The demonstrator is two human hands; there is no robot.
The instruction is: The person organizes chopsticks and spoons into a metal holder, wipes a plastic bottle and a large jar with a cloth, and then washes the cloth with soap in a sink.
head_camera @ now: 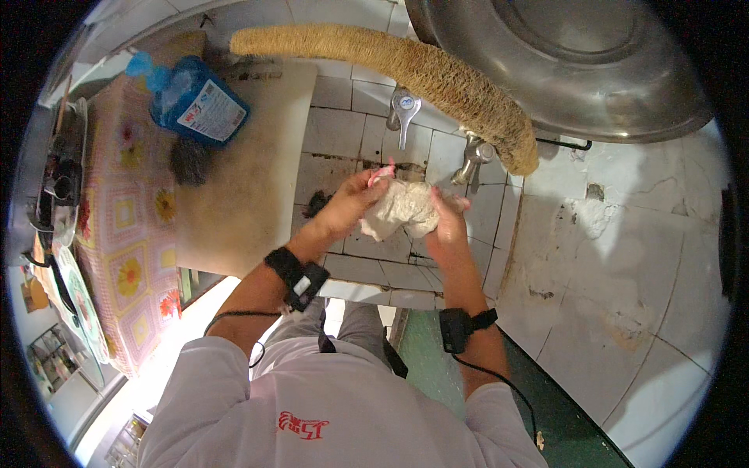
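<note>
A crumpled off-white cloth [404, 207] with a pink part at its upper left is stretched between my two hands over a tiled sink basin [374, 270]. My left hand [354, 202] grips its left end, thumb on top, by the pink part. On the other side my right hand [447, 221] holds the right end, with fingers partly hidden behind the cloth. Just beyond the hands, two metal taps [405, 108] [477, 155] come out of the tiled wall. A dark clump [316, 203] lies left of my left hand.
A long dried loofah [445, 73] hangs across the taps' wall, beside a large metal basin [614, 111]. To the left are a pale board [246, 193], a blue bottle of liquid [199, 102], a dark scrubber [190, 161] and a flowered cloth [126, 234]. Tiled wall [585, 263] bounds the right.
</note>
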